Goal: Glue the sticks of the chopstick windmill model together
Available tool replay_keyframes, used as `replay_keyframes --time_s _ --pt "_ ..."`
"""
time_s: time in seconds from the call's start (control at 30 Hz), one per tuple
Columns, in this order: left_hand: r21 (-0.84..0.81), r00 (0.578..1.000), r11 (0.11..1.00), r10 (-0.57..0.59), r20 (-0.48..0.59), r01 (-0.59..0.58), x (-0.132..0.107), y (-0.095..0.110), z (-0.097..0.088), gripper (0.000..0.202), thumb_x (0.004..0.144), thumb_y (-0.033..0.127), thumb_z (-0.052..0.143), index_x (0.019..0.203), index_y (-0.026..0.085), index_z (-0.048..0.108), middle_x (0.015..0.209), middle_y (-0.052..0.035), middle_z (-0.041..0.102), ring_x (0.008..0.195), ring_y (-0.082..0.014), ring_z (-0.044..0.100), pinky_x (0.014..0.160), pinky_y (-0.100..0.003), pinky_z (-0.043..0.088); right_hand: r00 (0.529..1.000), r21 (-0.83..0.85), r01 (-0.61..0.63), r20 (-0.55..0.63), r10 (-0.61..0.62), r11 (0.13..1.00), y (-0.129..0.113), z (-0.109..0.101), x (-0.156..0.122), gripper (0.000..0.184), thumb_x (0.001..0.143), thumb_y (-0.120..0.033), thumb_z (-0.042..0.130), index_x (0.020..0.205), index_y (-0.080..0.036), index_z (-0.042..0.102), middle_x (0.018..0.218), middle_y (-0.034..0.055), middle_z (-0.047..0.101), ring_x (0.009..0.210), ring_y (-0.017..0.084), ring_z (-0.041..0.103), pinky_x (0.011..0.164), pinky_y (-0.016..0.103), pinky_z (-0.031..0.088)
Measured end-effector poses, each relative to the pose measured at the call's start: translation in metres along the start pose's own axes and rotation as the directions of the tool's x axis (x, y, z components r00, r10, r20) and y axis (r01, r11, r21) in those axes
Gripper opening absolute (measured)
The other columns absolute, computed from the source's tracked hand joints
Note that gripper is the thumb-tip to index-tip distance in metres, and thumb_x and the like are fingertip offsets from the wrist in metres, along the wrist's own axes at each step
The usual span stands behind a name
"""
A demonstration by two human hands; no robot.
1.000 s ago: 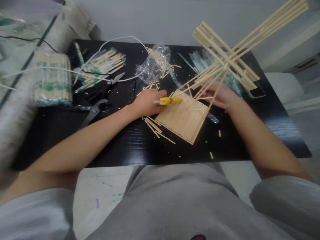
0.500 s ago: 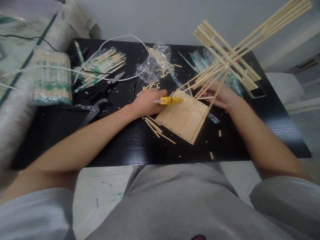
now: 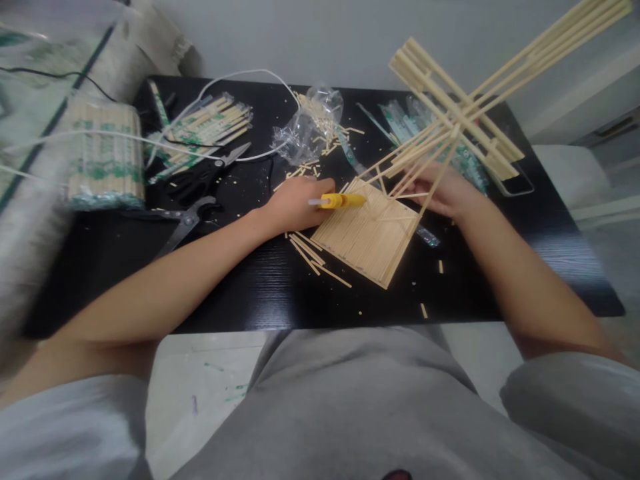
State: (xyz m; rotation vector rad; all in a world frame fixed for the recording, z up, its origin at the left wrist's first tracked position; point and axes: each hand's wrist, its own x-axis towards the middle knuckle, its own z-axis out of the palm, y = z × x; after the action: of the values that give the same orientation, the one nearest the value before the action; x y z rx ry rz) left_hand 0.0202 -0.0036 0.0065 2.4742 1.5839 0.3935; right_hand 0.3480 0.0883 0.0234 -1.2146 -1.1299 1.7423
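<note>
My left hand [image 3: 300, 202] is closed around a yellow glue gun [image 3: 343, 201], with a pale glue stick poking out of its rear end. The gun lies over a flat base of wooden sticks [image 3: 365, 233] on the table. From that base rises a windmill model [image 3: 453, 127] built of chopsticks, its crossed blades leaning up to the right. My right hand [image 3: 440, 190] is behind the model's slanted legs at the base's right edge. Its fingers are partly hidden by the sticks, and they appear bent around a thin stick there.
On the black table [image 3: 240, 293], loose cut sticks [image 3: 310, 253] lie left of the base. Pliers [image 3: 187, 220] and cutters [image 3: 220, 167] rest further left, near wrapped chopsticks [image 3: 105, 157]. A white cable [image 3: 200, 143] crosses the back. Crumpled plastic [image 3: 303, 133] lies behind my left hand.
Almost nothing differs. The view has shifted very slightly, and both hands hold the same positions.
</note>
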Motion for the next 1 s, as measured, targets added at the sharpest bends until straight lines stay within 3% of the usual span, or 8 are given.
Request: replay_keyframes --time_s 0.23,0.43,0.63,0.8,1.0 --pt "0.013 1.0 1.0 0.006 0.003 -0.006 0.0 -0.002 0.001 0.028 0.102 0.039 0.064 0.123 0.028 0.08 0.107 -0.0092 0.085 0.103 -0.0326 0.081 0.087 -0.043 0.056 1.0 -0.023 -0.01 -0.008 0.01 1.0 0.001 -0.001 0.001 0.026 0.121 -0.011 0.08 0.097 -0.02 0.075 0.077 0.0016 0.073 0.068 0.015 0.074 0.086 0.029 0.075" --pt "0.009 1.0 1.0 0.002 0.002 -0.002 0.001 -0.001 0.001 0.028 0.1 0.039 0.065 0.121 0.028 0.08 0.105 -0.0096 0.084 0.101 -0.0332 0.08 0.086 -0.043 0.055 1.0 -0.027 0.002 -0.009 -0.002 1.0 0.002 -0.002 0.002 0.032 0.124 -0.008 0.07 0.095 -0.02 0.076 0.074 0.0019 0.07 0.07 0.017 0.072 0.087 0.033 0.076" --pt "0.013 0.998 0.999 -0.037 0.04 0.037 0.0 0.004 -0.003 0.031 0.1 0.037 0.065 0.126 0.028 0.081 0.109 -0.0104 0.085 0.108 -0.0349 0.081 0.089 -0.044 0.056 1.0 -0.011 0.012 0.005 -0.012 1.0 0.001 -0.001 0.001 0.03 0.121 -0.008 0.077 0.094 -0.021 0.073 0.071 -0.0008 0.066 0.067 0.016 0.071 0.086 0.03 0.075" --pt "0.007 0.999 0.999 -0.032 0.039 0.032 0.0 0.004 -0.004 0.031 0.1 0.037 0.066 0.125 0.027 0.08 0.107 -0.0105 0.084 0.106 -0.0343 0.08 0.089 -0.044 0.056 1.0 -0.028 0.01 0.0 -0.01 1.0 0.001 -0.001 0.001 0.038 0.126 -0.004 0.061 0.095 -0.019 0.076 0.074 0.0023 0.07 0.069 0.015 0.072 0.086 0.029 0.075" --pt "0.016 0.999 1.0 -0.012 0.031 0.012 0.0 0.004 -0.004 0.03 0.103 0.039 0.063 0.124 0.026 0.08 0.105 -0.0088 0.083 0.103 -0.0318 0.08 0.088 -0.041 0.055 0.998 -0.026 0.035 0.045 -0.034 0.999 0.008 -0.012 0.01 0.029 0.124 -0.009 0.074 0.098 -0.022 0.075 0.071 -0.0021 0.066 0.069 0.015 0.072 0.089 0.031 0.075"
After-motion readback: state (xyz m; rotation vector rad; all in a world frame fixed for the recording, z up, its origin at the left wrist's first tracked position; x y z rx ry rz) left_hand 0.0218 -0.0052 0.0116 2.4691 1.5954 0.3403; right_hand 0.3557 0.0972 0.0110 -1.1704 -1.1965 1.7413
